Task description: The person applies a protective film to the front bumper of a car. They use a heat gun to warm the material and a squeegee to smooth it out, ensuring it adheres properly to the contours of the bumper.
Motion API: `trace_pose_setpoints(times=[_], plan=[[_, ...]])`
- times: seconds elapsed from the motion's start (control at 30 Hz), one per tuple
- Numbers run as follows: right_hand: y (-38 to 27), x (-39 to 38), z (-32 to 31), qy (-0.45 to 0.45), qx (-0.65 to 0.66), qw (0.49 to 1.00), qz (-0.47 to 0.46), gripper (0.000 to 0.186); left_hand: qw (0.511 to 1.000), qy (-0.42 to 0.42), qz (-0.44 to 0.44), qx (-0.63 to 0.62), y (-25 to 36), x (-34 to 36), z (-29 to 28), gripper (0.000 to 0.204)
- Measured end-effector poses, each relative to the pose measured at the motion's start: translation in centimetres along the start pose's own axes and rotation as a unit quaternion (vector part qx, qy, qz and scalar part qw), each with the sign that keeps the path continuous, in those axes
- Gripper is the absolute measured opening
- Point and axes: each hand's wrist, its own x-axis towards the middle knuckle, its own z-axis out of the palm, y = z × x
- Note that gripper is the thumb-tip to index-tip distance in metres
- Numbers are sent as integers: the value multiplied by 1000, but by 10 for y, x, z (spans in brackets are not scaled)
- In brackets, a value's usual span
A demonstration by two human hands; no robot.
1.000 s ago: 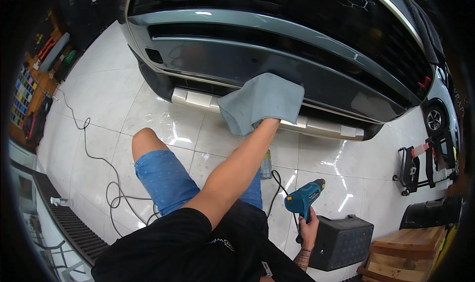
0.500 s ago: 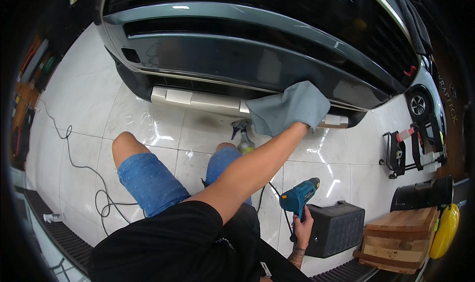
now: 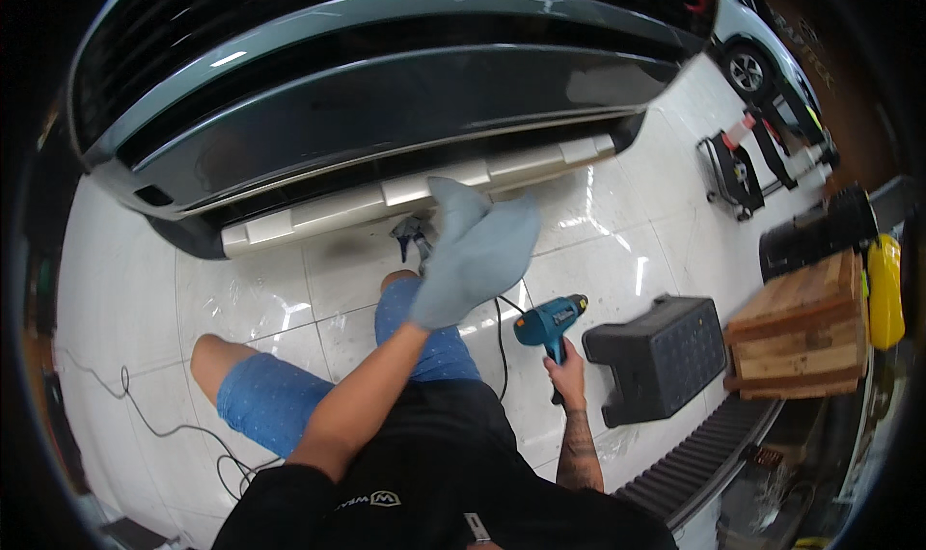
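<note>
Grey-blue cloth (image 3: 482, 251) wraps over my left hand (image 3: 417, 330), which holds it and whose fingers are hidden beneath it. The cloth is blurred by motion and hangs in the air above my knee, in front of the car bumper's silver lower trim (image 3: 424, 190). In my right hand (image 3: 569, 374) is a teal heat gun (image 3: 546, 322), gripped by its handle, its nozzle pointing up and right. Behind the cloth, a spray bottle (image 3: 411, 232) stands on the floor, partly covered.
The dark car (image 3: 386, 96) spans the far side. A black step stool (image 3: 666, 362) is right of the heat gun, with a wooden box (image 3: 796, 338) beyond. A black cart (image 3: 733, 169) stands at far right. One cable (image 3: 503, 347) runs from the gun; another (image 3: 183, 410) coils at left.
My left hand has drawn the cloth away from the car's bumper, back toward my body. The view has shifted and turned. The heat gun stays in my right hand.
</note>
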Motion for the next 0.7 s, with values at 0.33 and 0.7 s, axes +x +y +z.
trace_pose_setpoints(times=[0.33, 0.7], plan=[[99, 30, 86, 66, -174, 979, 89, 61, 813, 288, -213, 459, 57, -218, -184, 36], [-246, 209, 48, 131, 35, 954, -266, 43, 677, 148, -354, 628, 86, -195, -255, 36]])
